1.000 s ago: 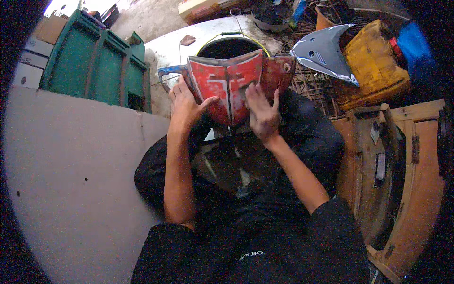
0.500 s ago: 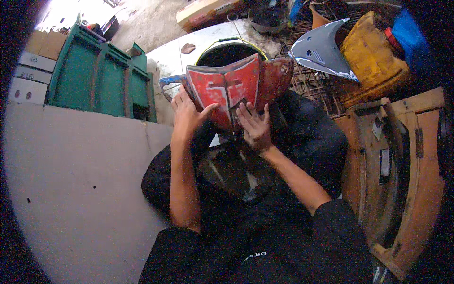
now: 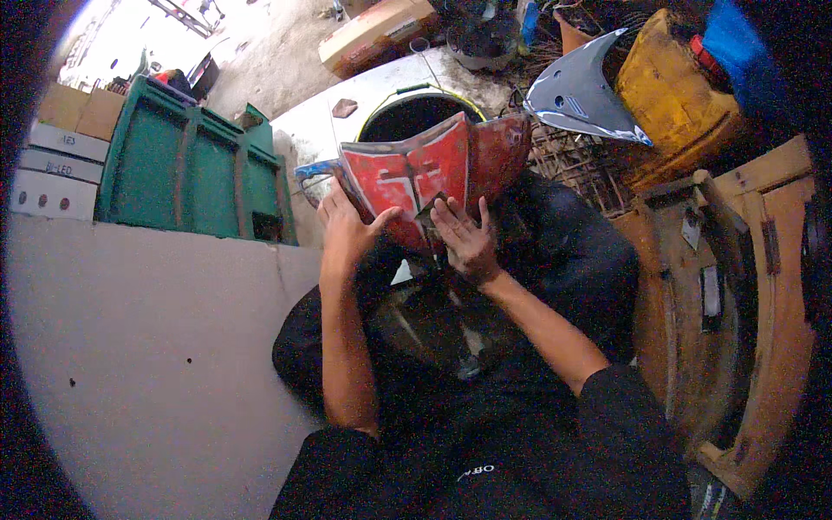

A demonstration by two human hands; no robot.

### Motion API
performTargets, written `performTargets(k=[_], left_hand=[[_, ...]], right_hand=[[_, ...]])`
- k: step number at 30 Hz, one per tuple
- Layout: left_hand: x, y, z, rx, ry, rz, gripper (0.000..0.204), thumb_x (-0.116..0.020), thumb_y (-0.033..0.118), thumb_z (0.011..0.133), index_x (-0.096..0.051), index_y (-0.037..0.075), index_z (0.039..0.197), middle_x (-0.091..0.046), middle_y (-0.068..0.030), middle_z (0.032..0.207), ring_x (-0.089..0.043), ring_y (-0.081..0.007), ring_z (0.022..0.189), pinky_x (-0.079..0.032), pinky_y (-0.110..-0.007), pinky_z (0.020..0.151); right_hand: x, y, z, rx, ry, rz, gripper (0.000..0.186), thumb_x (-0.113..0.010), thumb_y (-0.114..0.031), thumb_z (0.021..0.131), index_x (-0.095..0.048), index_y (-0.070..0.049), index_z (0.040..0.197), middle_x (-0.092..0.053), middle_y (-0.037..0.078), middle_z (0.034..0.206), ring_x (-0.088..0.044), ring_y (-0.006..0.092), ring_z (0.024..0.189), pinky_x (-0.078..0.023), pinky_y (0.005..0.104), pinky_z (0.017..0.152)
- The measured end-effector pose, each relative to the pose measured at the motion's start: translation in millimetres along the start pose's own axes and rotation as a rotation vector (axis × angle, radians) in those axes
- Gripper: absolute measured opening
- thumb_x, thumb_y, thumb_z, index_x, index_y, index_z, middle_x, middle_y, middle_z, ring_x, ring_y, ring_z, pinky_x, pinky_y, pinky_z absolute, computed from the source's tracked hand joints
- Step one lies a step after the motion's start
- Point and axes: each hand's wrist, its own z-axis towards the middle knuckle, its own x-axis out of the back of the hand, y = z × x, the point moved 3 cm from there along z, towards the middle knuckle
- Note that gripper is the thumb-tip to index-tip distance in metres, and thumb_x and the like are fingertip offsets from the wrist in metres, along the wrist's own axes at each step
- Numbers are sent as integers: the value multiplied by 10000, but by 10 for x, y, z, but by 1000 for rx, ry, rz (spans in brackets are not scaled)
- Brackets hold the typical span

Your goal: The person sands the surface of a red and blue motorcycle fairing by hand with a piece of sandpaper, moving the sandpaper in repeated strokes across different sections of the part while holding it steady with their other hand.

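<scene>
A red, worn motorcycle body panel [image 3: 444, 165], with pale sanded patches and dark edges, is propped in front of me above my lap. My left hand [image 3: 348, 227] clasps its left side, thumb across the front and fingers at the edge. My right hand [image 3: 468, 243] lies against the panel's lower middle, fingers nearly straight, pressing a small dark sheet that looks like sandpaper [image 3: 430, 206]. The fingers partly cover that sheet. Right behind the panel stands a dark bucket [image 3: 412, 115] with a yellow handle.
A grey-white panel [image 3: 576, 91] and a dirty yellow container [image 3: 676, 108] are at the far right. Beside my right arm stands a wooden frame [image 3: 771, 286]. To the left are a pale low wall [image 3: 156, 321], a green cabinet [image 3: 173, 165] and white boxes [image 3: 56, 186]. A brownish stone-like piece [image 3: 345, 108] lies beyond the bucket.
The whole view has shifted a little. Both hands keep their places on the red panel, and the dark sheet stays under my right fingers, with at most a slight slide.
</scene>
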Motion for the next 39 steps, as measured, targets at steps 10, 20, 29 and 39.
performTargets(k=[10,20,29,39], left_hand=[[46,28,-66,25,12,44,1201,-793,596,690,-203,-140,1434,-399,-343,1372,-352,-457,1305,-298,-501,1105],[105,95,-47,70,-45,23,1202,-801,572,694,-185,-139,1442,-380,-348,1391,-333,-465,1321,-280,-505,1117],[45,98,-58,54,-1,6,1230,-799,593,684,-180,-149,1446,-358,-357,1401,-324,-475,1326,-280,-499,1122],[157,79,-40,51,-80,1,1243,-751,673,680,-204,-146,1437,-378,-357,1387,-341,-471,1322,-286,-499,1118]], right_hand=[[301,332,681,-142,51,-23,474,-477,-63,922,-526,-72,1394,-473,91,1485,-401,243,1408,-67,569,1191],[175,18,377,-117,26,21,497,-507,-75,896,-527,-73,1393,-476,84,1484,-396,236,1413,-56,612,1176],[62,-1,96,-80,-30,-6,508,-523,-86,888,-524,-78,1397,-464,84,1493,-369,236,1429,-52,629,1171],[270,106,692,-137,-5,-8,552,-537,-58,871,-497,-92,1420,-446,62,1509,-361,237,1433,-31,612,1179]])
